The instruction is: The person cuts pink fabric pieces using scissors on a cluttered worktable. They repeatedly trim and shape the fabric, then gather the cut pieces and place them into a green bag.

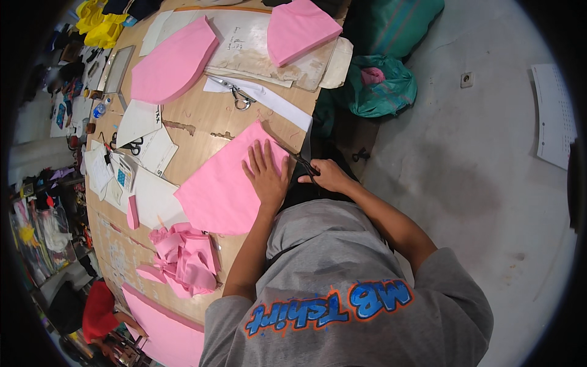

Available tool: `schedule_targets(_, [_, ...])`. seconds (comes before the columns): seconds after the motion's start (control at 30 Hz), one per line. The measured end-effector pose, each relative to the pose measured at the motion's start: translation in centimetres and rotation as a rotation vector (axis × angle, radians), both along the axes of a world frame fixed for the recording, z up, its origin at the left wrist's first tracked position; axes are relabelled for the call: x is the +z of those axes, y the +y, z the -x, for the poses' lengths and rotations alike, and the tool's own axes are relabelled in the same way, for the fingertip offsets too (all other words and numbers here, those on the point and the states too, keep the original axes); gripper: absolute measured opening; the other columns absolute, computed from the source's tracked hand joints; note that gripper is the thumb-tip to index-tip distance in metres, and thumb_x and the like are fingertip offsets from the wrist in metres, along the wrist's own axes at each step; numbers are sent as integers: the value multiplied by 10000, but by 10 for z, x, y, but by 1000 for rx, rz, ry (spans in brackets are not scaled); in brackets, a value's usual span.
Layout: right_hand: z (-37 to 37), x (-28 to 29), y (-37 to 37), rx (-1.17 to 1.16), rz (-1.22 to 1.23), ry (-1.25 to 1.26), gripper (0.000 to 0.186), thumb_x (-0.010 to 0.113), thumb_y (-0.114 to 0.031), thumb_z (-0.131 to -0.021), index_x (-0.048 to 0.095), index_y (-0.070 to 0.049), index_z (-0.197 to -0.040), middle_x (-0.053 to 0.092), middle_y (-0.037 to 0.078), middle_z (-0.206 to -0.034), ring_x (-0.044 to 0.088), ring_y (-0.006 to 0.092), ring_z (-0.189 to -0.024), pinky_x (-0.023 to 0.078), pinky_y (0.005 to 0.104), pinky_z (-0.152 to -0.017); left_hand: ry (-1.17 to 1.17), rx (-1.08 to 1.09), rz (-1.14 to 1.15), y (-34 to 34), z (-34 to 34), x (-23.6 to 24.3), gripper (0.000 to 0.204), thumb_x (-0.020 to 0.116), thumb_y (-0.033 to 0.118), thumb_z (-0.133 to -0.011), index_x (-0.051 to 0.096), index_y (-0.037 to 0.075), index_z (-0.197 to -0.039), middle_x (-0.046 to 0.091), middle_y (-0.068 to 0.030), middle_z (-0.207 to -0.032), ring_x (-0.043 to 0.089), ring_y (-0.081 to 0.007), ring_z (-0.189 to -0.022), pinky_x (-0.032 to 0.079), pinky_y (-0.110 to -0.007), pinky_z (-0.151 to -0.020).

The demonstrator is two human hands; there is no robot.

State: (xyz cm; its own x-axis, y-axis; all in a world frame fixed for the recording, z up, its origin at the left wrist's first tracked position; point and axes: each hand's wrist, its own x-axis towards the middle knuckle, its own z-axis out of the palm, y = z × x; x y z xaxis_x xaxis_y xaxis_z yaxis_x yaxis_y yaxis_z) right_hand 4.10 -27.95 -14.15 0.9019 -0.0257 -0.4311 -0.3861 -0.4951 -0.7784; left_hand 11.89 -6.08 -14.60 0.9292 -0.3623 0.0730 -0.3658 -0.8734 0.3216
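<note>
A pink cut fabric piece (223, 189), perhaps several layers, lies flat near the table's edge in front of me. My left hand (269, 174) presses down on its right side, palm flat and fingers spread. Just to the right, my right hand (330, 176) is closed round the handles of dark scissors (302, 163). Their blades point up and left to the fabric's right edge beside my left hand. Whether the blades touch the cloth I cannot tell.
Thick pink fabric stacks (174, 64) lie farther off, beside silver scissors (235, 93) on white cloth. Pink scraps (186, 260), paper patterns (160, 199) and a calculator (125, 176) are at left. Green sacks (382, 88) stand beyond the table; another person's red clothing (98, 312) shows lower left.
</note>
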Motion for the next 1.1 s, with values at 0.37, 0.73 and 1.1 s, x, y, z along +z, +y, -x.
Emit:
schedule_targets(0.37, [-7, 8, 3, -12, -48, 23, 746, 996, -657, -863, 642, -1, -848, 598, 140, -709, 573, 245, -662, 478, 445, -641, -9, -3, 3, 1, -1, 0, 786, 558, 557, -1194, 402, 111, -1822, 356, -207, -1889, 248, -421, -1777, 129, -695, -1409])
schedule_targets(0.73, [-20, 3, 7, 5, -29, -19, 743, 976, -639, -902, 612, 3, -821, 559, 150, -694, 537, 238, -649, 458, 456, -626, -1, 7, -16, 0, 0, -2, 795, 559, 560, -1191, 394, 121, -1833, 350, -193, -1899, 241, -416, -1782, 124, -698, -1412])
schedule_targets(1.1, [-31, 4, 8, 18, 42, 56, 775, 981, -705, -837, 728, 19, -944, 767, 198, -839, 768, 358, -799, 600, 482, -761, 16, 9, -13, 3, 0, -3, 807, 582, 574, -1183, 402, 145, -1843, 332, -146, -1925, 248, -383, -1789, 121, -680, -1419])
